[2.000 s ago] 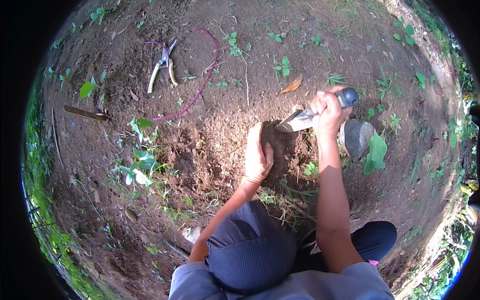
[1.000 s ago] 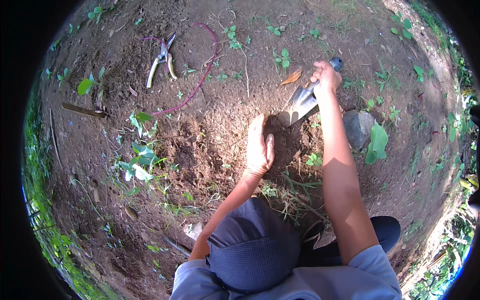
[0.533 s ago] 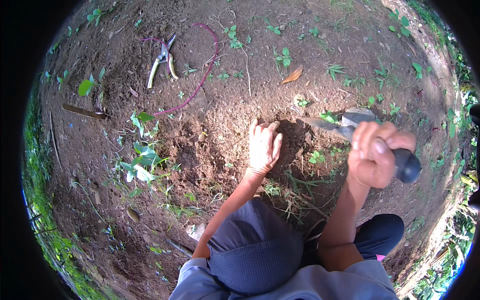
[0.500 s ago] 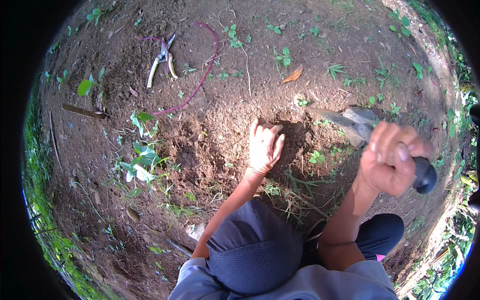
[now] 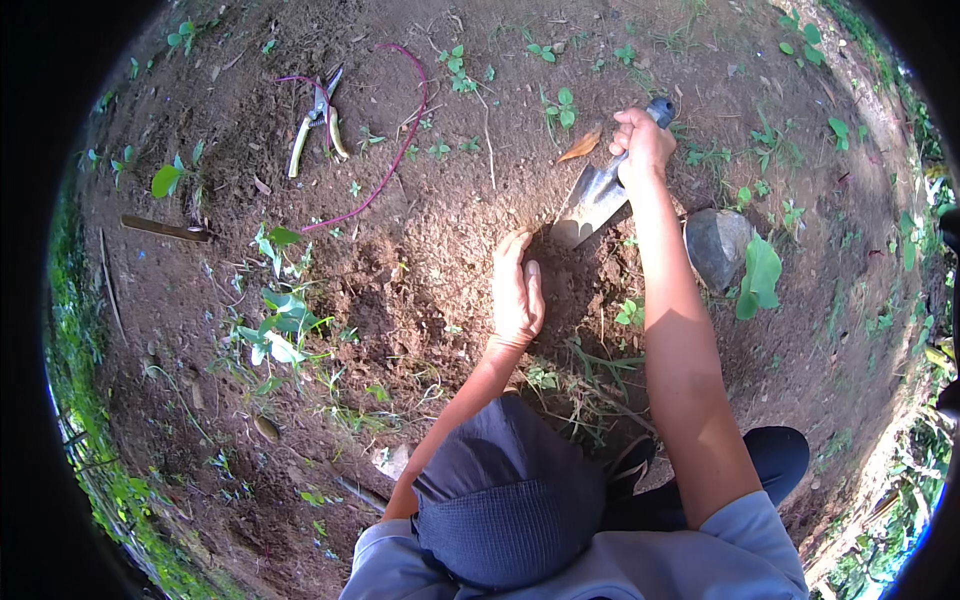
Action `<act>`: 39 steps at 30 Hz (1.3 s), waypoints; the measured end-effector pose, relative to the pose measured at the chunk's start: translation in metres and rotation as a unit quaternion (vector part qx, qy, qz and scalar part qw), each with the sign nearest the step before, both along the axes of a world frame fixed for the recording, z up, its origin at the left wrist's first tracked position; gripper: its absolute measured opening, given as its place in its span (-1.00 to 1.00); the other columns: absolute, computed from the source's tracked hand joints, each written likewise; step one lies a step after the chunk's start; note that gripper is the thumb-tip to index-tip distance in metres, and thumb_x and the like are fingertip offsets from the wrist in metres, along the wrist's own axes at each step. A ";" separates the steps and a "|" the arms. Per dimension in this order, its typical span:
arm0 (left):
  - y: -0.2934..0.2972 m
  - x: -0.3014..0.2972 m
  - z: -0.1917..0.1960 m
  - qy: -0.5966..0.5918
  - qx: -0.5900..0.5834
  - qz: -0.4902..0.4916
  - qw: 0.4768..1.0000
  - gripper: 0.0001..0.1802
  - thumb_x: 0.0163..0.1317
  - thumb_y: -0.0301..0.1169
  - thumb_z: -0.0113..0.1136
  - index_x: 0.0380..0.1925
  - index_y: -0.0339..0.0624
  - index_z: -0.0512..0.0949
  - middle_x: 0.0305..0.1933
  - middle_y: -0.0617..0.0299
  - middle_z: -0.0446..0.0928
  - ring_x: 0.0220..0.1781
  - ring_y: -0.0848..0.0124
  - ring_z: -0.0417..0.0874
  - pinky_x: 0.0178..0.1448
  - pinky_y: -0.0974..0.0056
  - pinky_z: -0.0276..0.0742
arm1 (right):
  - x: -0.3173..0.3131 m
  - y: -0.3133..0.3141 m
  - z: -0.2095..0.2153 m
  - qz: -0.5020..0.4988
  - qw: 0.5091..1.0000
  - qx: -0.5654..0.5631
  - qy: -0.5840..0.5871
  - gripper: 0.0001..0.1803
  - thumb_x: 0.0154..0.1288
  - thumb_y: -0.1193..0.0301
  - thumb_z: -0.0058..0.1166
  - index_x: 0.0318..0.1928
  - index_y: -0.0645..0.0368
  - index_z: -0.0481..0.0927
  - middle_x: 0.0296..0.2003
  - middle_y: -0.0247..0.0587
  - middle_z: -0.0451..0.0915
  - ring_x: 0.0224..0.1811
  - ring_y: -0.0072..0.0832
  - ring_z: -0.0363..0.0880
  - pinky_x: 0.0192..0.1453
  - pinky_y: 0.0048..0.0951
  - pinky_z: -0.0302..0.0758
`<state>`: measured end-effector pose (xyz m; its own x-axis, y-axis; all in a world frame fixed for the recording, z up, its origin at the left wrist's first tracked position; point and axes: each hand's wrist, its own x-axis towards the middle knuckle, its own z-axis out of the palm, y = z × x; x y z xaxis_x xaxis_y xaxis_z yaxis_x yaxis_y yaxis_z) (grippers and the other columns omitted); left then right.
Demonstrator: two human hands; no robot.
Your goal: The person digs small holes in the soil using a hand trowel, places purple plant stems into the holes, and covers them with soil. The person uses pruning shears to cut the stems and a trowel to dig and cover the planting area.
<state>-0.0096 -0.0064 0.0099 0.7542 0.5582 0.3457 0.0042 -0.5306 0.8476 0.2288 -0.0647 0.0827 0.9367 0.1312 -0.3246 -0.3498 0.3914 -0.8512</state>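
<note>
While clamping the right hand [image 5: 645,145] on the trowel [image 5: 603,183], angled near-left toward the dug soil [image 5: 575,288], rests the uncurled left hand [image 5: 517,297] just left of the blade [image 5: 578,222], presumably as a backstop.

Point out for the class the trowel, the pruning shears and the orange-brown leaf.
Trowel [image 5: 593,204], head view: on the middle of its metal blade.
Pruning shears [image 5: 319,112], head view: on the metal near the pivot.
Orange-brown leaf [image 5: 581,145], head view: on the middle of its surface.

Sunlit soil [image 5: 452,212] ctr, glare lwr R, fisheye warp
</note>
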 end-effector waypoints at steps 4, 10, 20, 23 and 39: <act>0.002 0.000 0.001 0.000 -0.007 0.003 1.000 -0.57 0.26 -0.56 -0.11 0.16 -0.34 0.31 0.20 -0.14 0.33 0.27 -0.03 0.33 0.38 0.07 0.18 | -0.064 -0.042 0.019 -0.048 0.986 0.123 -0.106 -0.81 0.03 0.64 0.03 -0.47 0.07 0.35 -0.77 -0.47 0.20 -0.82 -0.68 0.12 -0.75 -0.54 0.12; 0.002 -0.002 -0.008 -0.021 -0.048 0.008 0.999 -0.56 0.29 -0.55 -0.15 0.19 -0.34 0.28 0.23 -0.11 0.31 0.29 0.00 0.31 0.39 0.05 0.14 | -0.153 -0.082 0.029 0.048 0.930 0.117 -0.345 -0.68 -0.02 0.76 -0.04 -0.31 0.11 0.25 -0.65 -0.29 0.31 -0.77 -0.55 0.18 -0.67 -0.45 0.26; 0.002 -0.001 -0.010 -0.036 -0.131 0.032 0.990 -0.55 0.38 -0.45 -0.26 0.26 -0.31 0.20 0.25 -0.08 0.28 0.32 0.11 0.32 0.39 0.08 0.21 | -0.095 -0.002 0.087 0.033 0.942 0.121 -0.312 -0.84 0.00 0.65 -0.02 -0.41 0.17 0.34 -0.67 -0.29 0.32 -0.76 -0.56 0.28 -0.69 -0.47 0.30; 0.003 0.002 -0.009 -0.035 -0.121 0.035 0.991 -0.54 0.36 -0.48 -0.23 0.26 -0.32 0.21 0.25 -0.08 0.29 0.31 0.08 0.31 0.39 0.08 0.19 | -0.061 -0.005 0.007 0.037 0.969 0.093 -0.226 -0.83 -0.03 0.65 0.04 -0.55 0.15 0.34 -0.72 -0.35 0.35 -0.82 -0.62 0.25 -0.76 -0.50 0.27; 0.001 0.001 -0.008 -0.015 -0.037 0.035 0.999 -0.57 0.38 -0.47 -0.25 0.23 -0.33 0.26 0.21 -0.06 0.35 0.26 0.11 0.37 0.36 0.11 0.25 | -0.141 -0.059 0.067 0.115 0.919 0.107 -0.361 -0.68 -0.05 0.79 -0.05 -0.31 0.15 0.28 -0.64 -0.30 0.29 -0.67 -0.57 0.24 -0.58 -0.45 0.29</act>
